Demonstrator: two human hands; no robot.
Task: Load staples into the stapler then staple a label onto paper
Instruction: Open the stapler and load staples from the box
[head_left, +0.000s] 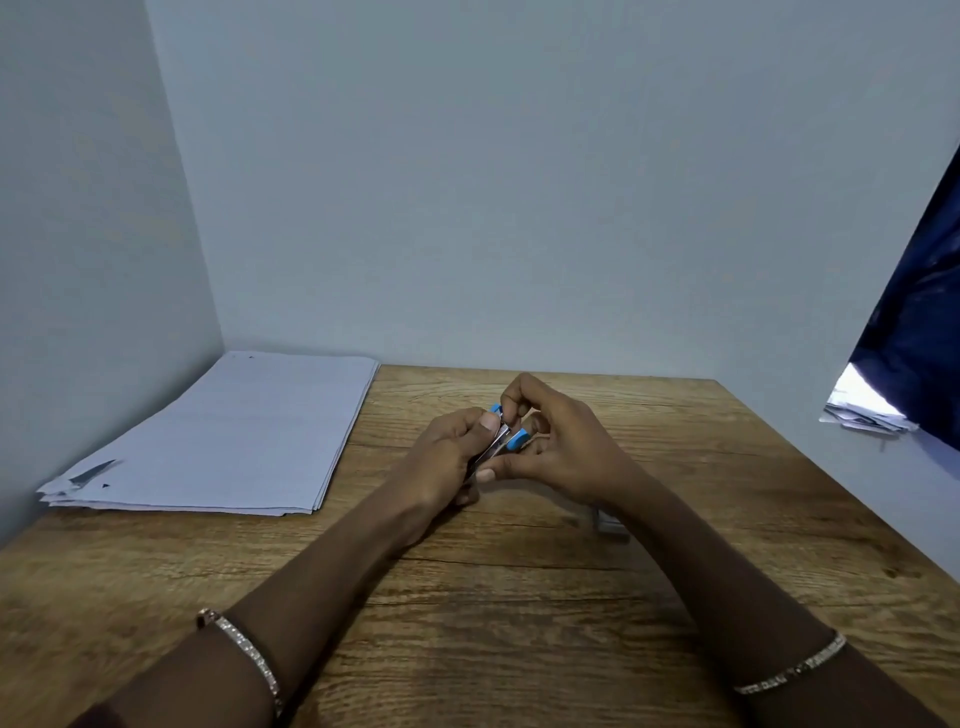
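Observation:
A small blue stapler with a metal channel is held between both hands above the middle of the wooden table. My left hand grips its body from the left, thumb on top. My right hand pinches the stapler's upper part with fingertips while its lower fingers support it from below. A stack of white paper lies at the table's far left corner. A small grey metallic object, perhaps staples, lies on the table under my right wrist. Most of the stapler is hidden by fingers.
Grey walls close the table at the back and left. A dark blue curtain hangs at the right with crumpled papers below it. Bracelets sit on both wrists. Bare wood lies in front of my forearms.

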